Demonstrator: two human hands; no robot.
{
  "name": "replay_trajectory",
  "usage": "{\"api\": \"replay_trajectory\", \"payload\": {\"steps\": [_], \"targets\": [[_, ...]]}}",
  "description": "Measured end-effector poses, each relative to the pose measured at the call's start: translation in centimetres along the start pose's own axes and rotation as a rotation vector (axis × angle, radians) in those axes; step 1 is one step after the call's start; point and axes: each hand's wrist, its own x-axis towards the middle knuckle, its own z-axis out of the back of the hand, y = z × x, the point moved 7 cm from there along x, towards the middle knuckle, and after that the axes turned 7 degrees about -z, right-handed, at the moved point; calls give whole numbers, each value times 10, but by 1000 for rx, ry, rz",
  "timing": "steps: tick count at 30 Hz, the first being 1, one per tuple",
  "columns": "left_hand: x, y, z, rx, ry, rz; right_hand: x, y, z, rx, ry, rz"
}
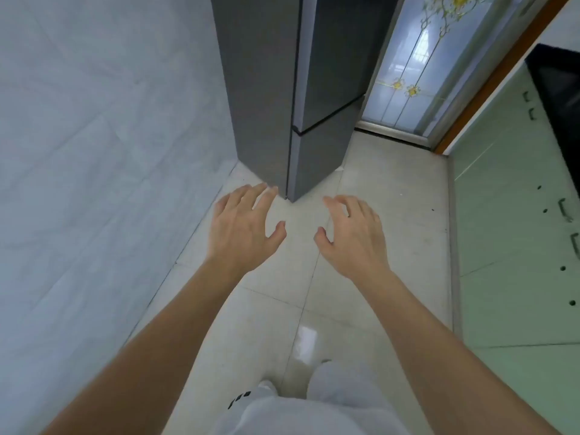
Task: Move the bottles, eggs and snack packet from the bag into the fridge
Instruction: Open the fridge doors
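Observation:
A tall grey fridge [317, 89] stands ahead against the left wall, its doors closed. My left hand [241, 226] and my right hand [354, 233] are stretched out in front of me over the floor, palms down, fingers spread, holding nothing. Both hover short of the fridge's lower corner. No bag, bottles, eggs or snack packet show in the head view.
A pale tiled wall [94, 152] runs along the left. Light green cabinets [514, 246] with dark handles line the right under a black countertop [561, 98]. A patterned glass door [417, 67] stands behind the fridge. Pale floor tiles [392, 189] lie between.

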Motion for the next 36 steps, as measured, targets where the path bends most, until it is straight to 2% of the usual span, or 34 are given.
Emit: {"api": "replay_trajectory", "payload": {"steps": [10, 20, 26, 36], "targets": [[77, 10, -33, 8, 10, -25, 75, -33, -23, -18, -25, -15], [225, 11, -75, 38, 78, 41, 225, -88, -46, 16, 7, 17], [307, 3, -86, 57, 36, 60, 308, -116, -53, 24, 9, 69], [371, 23, -107, 73, 54, 130, 385, -130, -79, 74, 16, 117]]}}
